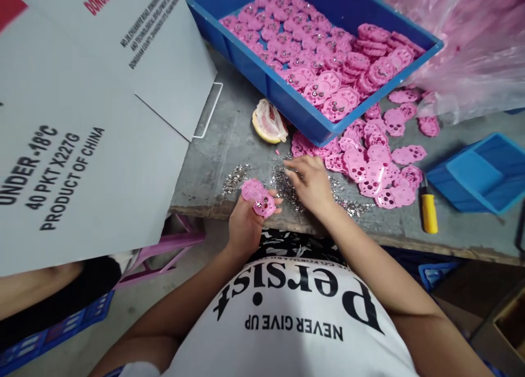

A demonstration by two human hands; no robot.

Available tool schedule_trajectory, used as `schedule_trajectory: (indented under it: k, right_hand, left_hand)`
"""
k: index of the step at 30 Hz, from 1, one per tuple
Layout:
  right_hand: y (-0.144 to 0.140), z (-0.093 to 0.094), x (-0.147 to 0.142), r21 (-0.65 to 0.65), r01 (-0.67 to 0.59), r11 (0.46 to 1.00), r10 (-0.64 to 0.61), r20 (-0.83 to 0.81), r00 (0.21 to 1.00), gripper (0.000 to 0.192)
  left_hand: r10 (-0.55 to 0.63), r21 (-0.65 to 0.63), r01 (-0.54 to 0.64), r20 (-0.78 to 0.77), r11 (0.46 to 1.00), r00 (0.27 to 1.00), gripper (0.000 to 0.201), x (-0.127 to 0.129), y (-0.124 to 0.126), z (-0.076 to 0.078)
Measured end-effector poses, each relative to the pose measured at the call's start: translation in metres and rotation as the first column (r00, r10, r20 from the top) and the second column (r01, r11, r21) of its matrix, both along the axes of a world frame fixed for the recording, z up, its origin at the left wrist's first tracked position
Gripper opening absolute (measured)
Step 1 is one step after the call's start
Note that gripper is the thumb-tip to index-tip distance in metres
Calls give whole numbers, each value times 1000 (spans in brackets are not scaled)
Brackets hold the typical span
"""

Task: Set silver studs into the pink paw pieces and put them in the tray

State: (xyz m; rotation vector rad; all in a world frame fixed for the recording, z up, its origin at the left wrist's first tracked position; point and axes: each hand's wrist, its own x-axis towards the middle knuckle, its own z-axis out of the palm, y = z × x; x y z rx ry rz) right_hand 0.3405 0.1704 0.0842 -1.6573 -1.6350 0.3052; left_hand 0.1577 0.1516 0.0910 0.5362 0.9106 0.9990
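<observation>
A person's left hand pinches a pink paw-shaped plastic piece face up at the workbench edge. The right hand, fingers curled down, picks at a scatter of tiny metal parts. More pink pieces fill a blue tray beyond.

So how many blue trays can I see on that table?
2: a big blue tray of pink parts at the top, a smaller blue tray at the right edge. Others may be out of view.
</observation>
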Motion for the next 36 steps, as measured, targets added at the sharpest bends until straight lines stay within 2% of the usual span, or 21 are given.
schedule_trajectory:
  k: [4,6,8,10,12,15,20,25,28,32,36]
  right_hand:
    - [-52,-3,36,-18,12,1000,-10,119,993,18]
    - [-77,-7,43,-49,-8,999,16,167,986,16]
    - [-89,-11,41,-58,-23,998,34,203,979,17]
    - [-86,-15,34,-50,-18,999,30,247,969,17]
    - [-73,-17,28,-40,-2,999,14,299,954,17]
    - [-50,-17,22,-25,-16,1000,24,366,930,16]
    - [-40,-20,23,-30,-149,988,146,452,880,15]
    - [-47,-21,38,28,-101,994,77,456,886,12]
    - [-49,-16,40,43,-109,993,82,411,908,13]
    - [-51,-9,27,39,-177,983,153,345,926,15]
    - [-48,-9,7,-46,-249,967,249,362,899,18]
  left_hand:
    - [-5,-13,6,29,1000,1000,55,-9,9,-4]
    - [-8,-7,8,34,1000,999,57,-10,15,-5]
    - [37,63,-38,18,997,999,56,-10,22,-6]
    - [141,193,-137,-9,972,990,51,-11,28,-6]
    - [250,315,-228,-30,921,968,46,-12,33,-7]
    - [329,373,-297,-23,879,944,43,-13,35,-12]
    - [315,337,-289,-25,896,949,40,-3,41,-25]
    - [237,339,-198,-78,920,968,42,13,66,-31]
    - [190,330,-143,-116,933,975,40,17,82,-32]
    - [214,368,-140,-168,919,962,34,13,96,-34]
    - [240,406,-144,-196,902,951,35,7,96,-34]
